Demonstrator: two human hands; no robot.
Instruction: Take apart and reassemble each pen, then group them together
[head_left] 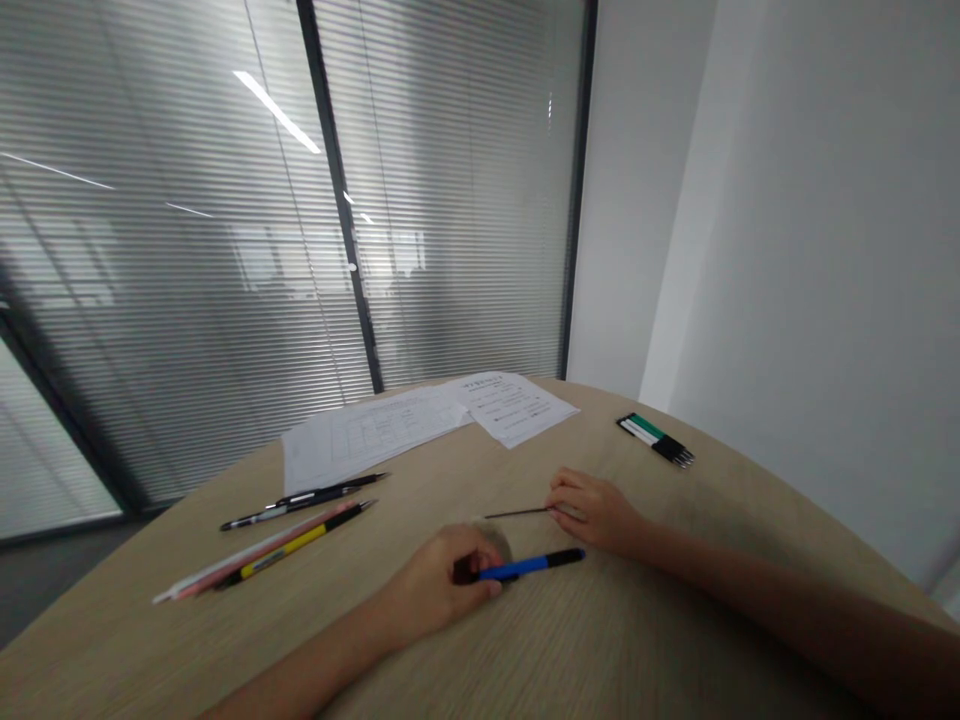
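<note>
My left hand (451, 580) is closed around a blue mechanical pencil or pen (531, 567) with a black end, which points right above the table. Just beyond it, my right hand (589, 508) pinches one end of a thin dark rod, like a pen refill (517, 513). The rod's free end points left, past the top of my left hand. Where the blue pen passes into my left palm, its other end is partly hidden by the fingers.
On the left of the wooden table (600, 650) lie black pens (304, 498), a yellow-and-black pen (300, 543) and pinkish-white sticks (255, 553). Printed sheets (375, 430) lie at the back. A flat green, white and black pack with metal tips (654, 438) is back right, near a wall.
</note>
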